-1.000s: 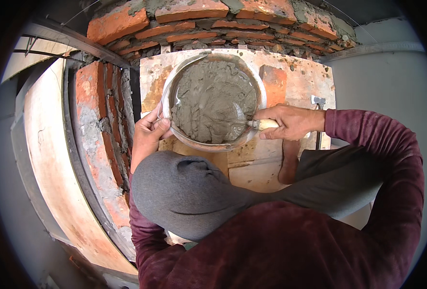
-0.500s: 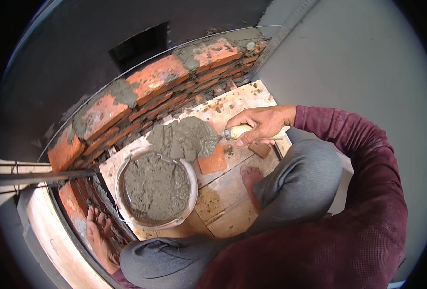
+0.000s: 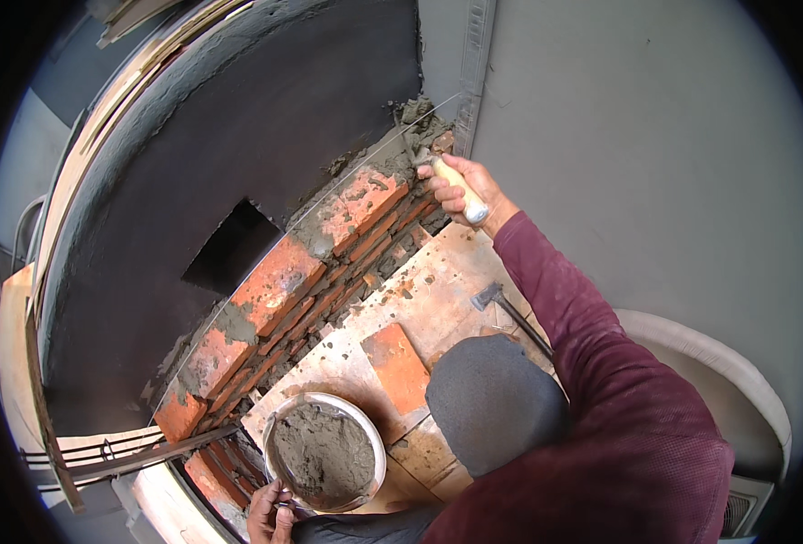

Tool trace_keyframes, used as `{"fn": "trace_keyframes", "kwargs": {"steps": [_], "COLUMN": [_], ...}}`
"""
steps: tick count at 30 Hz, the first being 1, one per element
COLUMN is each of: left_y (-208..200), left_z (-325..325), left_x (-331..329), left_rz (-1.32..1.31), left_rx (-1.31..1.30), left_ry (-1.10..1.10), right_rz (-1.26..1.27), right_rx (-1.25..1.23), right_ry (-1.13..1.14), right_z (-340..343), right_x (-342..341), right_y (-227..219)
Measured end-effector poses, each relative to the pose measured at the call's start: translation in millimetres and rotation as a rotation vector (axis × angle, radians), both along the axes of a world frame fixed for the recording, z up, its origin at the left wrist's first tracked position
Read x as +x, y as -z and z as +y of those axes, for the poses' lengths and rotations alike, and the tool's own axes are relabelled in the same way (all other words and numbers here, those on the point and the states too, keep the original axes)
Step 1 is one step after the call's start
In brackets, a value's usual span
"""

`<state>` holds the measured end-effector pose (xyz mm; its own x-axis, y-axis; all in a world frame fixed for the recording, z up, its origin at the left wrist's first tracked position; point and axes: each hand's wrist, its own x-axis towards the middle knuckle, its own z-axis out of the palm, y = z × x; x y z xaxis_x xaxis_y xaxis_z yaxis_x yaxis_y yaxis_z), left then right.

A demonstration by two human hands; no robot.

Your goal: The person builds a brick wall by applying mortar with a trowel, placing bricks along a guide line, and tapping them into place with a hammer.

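My right hand (image 3: 460,190) is closed around the pale handle of a trowel (image 3: 457,186) at the far end of the brick wall (image 3: 279,281). Grey mortar (image 3: 417,113) is heaped there, and it partly hides the trowel's blade. At the lower left my left hand (image 3: 270,514) has its fingers curled at the thin wire handle on the side of a bucket (image 3: 376,433). Wet mortar (image 3: 323,451) fills much of that bucket. Patches of mortar lie between and on top of the wall's upper bricks.
A loose brick (image 3: 396,367) lies on the stained board (image 3: 329,363), with a hammer (image 3: 513,315) beyond my knee. A taut string (image 3: 329,192) runs along the wall. The dark wall behind has a square opening (image 3: 235,243). A grey wall (image 3: 619,163) rises to the right.
My right hand has carried the trowel from beside the bucket to the wall's far end, where mortar now sits. My left hand has moved from the low brickwork to the bucket's side.
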<state>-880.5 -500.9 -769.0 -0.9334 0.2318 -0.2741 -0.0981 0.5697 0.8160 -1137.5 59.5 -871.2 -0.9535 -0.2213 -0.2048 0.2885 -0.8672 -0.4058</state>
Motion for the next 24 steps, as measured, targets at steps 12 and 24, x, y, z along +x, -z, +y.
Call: {"fn": "trace_keyframes", "kwargs": {"steps": [12,24], "left_y": [-8.5,-15.3], "left_z": [29.4,12.4], "left_x": [-20.3,-5.8], "left_rz": [-0.235,-0.170], "left_rx": [-0.206,-0.272], "left_ry": [0.079,0.055], "right_rz": [-0.097,-0.020], "right_rx": [1.735,2.030], "right_ry": [-0.038,-0.174], "right_z": [-11.7,-34.6], "right_x": [-5.2,21.1], "right_y": [-36.1,-60.4]}}
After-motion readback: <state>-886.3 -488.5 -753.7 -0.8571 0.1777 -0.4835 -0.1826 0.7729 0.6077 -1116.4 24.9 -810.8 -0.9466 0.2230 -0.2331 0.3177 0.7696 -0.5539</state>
